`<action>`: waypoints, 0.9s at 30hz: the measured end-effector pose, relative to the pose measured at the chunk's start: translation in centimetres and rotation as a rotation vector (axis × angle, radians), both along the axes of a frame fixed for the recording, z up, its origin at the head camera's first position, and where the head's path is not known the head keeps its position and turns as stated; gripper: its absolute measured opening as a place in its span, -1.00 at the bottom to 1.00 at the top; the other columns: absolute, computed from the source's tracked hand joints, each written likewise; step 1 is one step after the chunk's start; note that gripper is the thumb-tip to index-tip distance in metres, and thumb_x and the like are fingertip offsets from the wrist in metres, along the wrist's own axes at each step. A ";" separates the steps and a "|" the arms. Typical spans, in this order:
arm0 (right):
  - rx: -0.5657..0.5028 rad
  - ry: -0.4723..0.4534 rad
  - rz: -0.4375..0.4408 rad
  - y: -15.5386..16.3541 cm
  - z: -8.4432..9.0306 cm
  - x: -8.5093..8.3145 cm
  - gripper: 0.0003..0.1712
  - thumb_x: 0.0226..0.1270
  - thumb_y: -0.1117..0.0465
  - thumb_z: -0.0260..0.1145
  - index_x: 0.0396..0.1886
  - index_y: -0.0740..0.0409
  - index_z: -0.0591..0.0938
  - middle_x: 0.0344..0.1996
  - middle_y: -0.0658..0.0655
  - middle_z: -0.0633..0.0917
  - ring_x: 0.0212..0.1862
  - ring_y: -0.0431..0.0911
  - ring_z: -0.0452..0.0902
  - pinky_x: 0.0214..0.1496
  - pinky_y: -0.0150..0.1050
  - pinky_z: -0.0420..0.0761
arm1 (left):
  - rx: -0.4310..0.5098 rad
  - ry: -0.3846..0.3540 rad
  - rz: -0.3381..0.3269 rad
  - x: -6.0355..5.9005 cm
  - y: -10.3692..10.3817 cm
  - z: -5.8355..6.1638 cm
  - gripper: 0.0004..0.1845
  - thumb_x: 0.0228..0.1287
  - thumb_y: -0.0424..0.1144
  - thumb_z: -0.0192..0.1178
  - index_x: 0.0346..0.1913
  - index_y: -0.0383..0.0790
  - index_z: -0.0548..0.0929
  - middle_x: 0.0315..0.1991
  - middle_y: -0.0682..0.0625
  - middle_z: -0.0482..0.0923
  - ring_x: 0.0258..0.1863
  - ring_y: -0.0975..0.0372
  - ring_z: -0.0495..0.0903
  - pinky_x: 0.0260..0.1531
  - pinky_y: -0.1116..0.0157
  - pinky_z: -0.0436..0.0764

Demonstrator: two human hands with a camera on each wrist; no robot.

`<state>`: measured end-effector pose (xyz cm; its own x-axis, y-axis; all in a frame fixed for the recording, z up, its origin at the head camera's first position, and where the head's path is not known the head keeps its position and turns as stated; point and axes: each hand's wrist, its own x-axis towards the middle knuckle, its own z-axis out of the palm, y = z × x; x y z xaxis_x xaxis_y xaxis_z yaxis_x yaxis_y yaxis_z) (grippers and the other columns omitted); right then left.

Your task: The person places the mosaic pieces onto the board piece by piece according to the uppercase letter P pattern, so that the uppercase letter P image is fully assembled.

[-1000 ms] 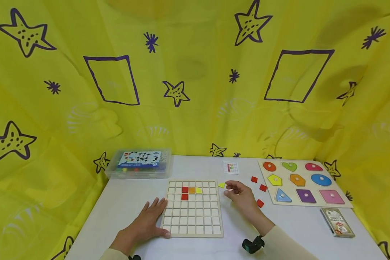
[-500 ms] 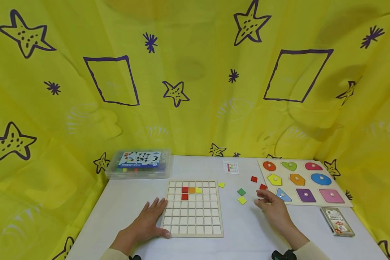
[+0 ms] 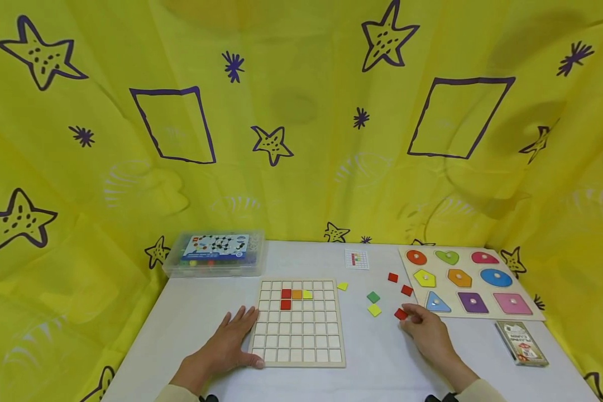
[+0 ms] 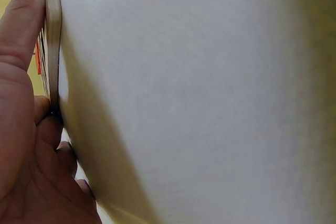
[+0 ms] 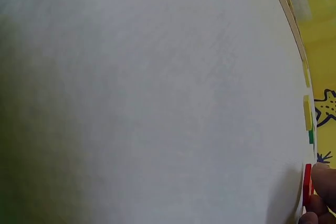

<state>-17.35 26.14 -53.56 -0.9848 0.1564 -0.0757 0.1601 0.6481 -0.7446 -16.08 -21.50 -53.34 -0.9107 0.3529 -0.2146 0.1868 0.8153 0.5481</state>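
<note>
My right hand (image 3: 429,335) pinches a red square tile (image 3: 400,314) at the table on the right. In the right wrist view the red tile (image 5: 307,184) stands tilted at the fingertips. My left hand (image 3: 226,341) rests along the left edge of a wooden grid board (image 3: 301,341), fingers straight and thumb at its near corner. Set in the board are two red tiles, an orange tile (image 3: 297,294) and a yellow piece (image 3: 307,294). Between board and right hand lie a green tile (image 3: 373,297), a yellow tile (image 3: 374,310) and another yellow piece (image 3: 343,286).
Two more red tiles lie behind the right hand. A small pattern card (image 3: 357,259) is at the back. At right are a shape puzzle board (image 3: 449,296) and a playing-card box (image 3: 521,344). A clear plastic case (image 3: 213,254) stands at back left.
My right hand has moved right from beside the board, uncovering the green and yellow tiles, and come down onto the nearest red tile. The left hand stays in place.
</note>
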 end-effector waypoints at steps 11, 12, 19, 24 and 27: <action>0.026 0.012 0.055 -0.3 0.0 0.1 -0.60 0.32 0.38 0.43 0.16 0.22 0.74 0.01 0.18 0.77 -0.02 0.01 0.54 -0.07 -0.28 0.53 | 0.010 0.016 -0.016 0.1 0.0 0.2 0.34 -0.10 0.30 0.59 0.66 -0.28 0.18 0.69 -0.18 0.10 0.71 -0.17 -0.08 0.66 -0.26 -0.17; 0.024 0.007 0.054 -0.2 -0.1 0.2 -0.59 0.33 0.38 0.43 0.18 0.23 0.73 0.01 0.19 0.76 -0.02 0.00 0.53 -0.09 -0.29 0.52 | 0.008 0.017 -0.017 0.1 0.0 0.2 0.34 -0.10 0.30 0.59 0.66 -0.28 0.18 0.69 -0.18 0.11 0.71 -0.17 -0.08 0.66 -0.26 -0.17; 0.026 -0.017 0.070 0.2 -0.2 0.1 -0.57 0.34 0.33 0.47 0.20 0.26 0.72 0.09 0.27 0.72 0.03 0.04 0.54 0.03 -0.19 0.58 | 0.007 0.017 -0.016 0.1 0.0 0.2 0.34 -0.10 0.29 0.59 0.66 -0.29 0.18 0.69 -0.18 0.11 0.71 -0.16 -0.07 0.66 -0.26 -0.17; 0.065 -0.012 0.083 0.1 -0.4 -0.1 -0.59 0.34 0.32 0.47 0.17 0.28 0.73 0.05 0.24 0.70 0.01 0.04 0.51 0.03 -0.16 0.57 | 0.006 0.016 -0.014 0.1 0.0 0.2 0.34 -0.10 0.28 0.60 0.66 -0.28 0.18 0.69 -0.17 0.11 0.71 -0.16 -0.07 0.66 -0.25 -0.17; 0.083 0.002 0.085 0.0 -0.5 -0.1 -0.63 0.32 0.33 0.47 0.12 0.30 0.75 -0.07 0.19 0.68 -0.06 0.02 0.48 -0.08 -0.24 0.51 | 0.006 0.018 -0.014 0.1 0.0 0.2 0.34 -0.10 0.28 0.60 0.66 -0.28 0.18 0.69 -0.17 0.11 0.71 -0.16 -0.07 0.66 -0.25 -0.17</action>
<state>-17.43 26.15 -54.04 -0.9949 0.0784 -0.0635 0.1006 0.7185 -0.6882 -15.95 -21.47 -53.15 -0.9093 0.3673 -0.1959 0.2086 0.8092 0.5492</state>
